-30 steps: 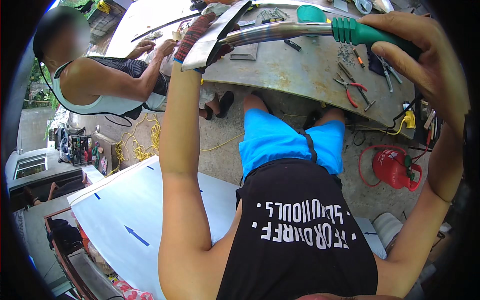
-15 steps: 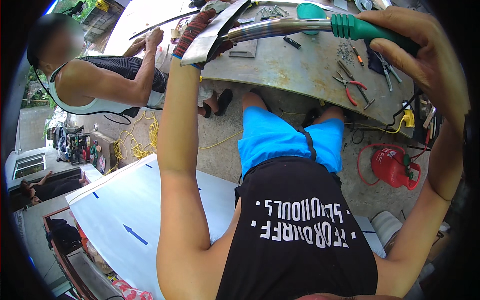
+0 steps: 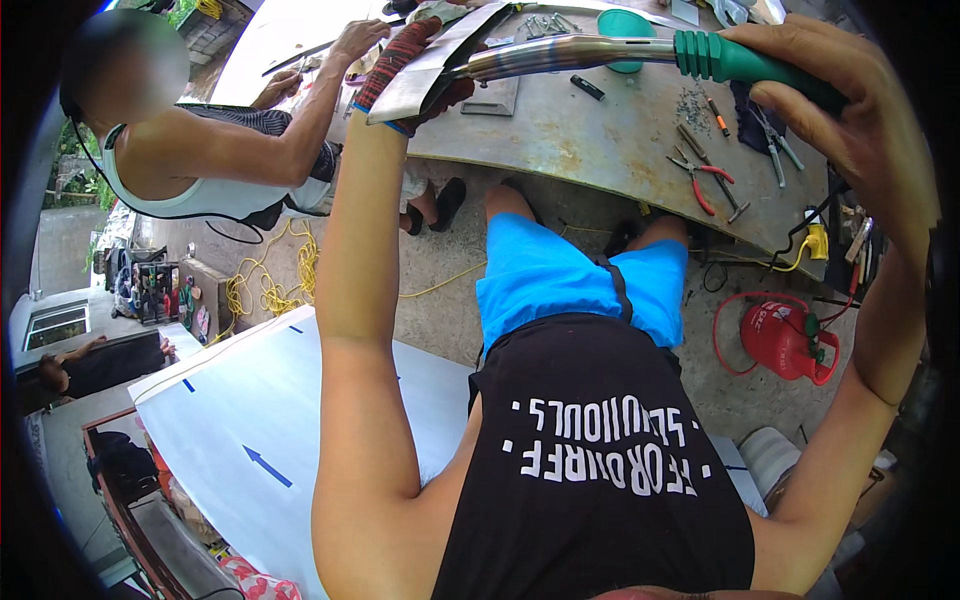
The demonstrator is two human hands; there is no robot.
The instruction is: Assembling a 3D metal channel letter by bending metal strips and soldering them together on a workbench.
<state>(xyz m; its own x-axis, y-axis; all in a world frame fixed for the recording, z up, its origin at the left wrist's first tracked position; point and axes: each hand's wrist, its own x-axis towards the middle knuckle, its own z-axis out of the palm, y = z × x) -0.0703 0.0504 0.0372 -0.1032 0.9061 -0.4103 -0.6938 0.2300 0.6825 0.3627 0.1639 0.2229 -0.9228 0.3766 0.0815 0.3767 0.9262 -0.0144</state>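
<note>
My right hand (image 3: 845,100), bare, is wrapped round the green handle (image 3: 750,70) of a gas torch. The torch's shiny tube (image 3: 580,50), with bluish heat tints, reaches left, and its tip meets the inner side of a bent metal sheet piece (image 3: 445,65). No flame can be made out. In a dark red and black knitted glove, my left hand (image 3: 400,60) grips that sheet piece from the left and from beneath. Part of the glove is hidden behind the metal. Both hands are raised over the near side of the worktable (image 3: 560,130).
On the table lie red-handled pliers (image 3: 700,185), a black marker-like stick (image 3: 587,88), metal rods, small scattered fasteners and a green tub (image 3: 625,35). A co-worker (image 3: 210,150) stands at the left. A red gas cylinder (image 3: 780,338) and yellow cord (image 3: 265,280) are on the floor.
The co-worker has leaned toward the table and reached one hand farther right. My torch and the metal piece have shifted slightly right, with both grips kept.
</note>
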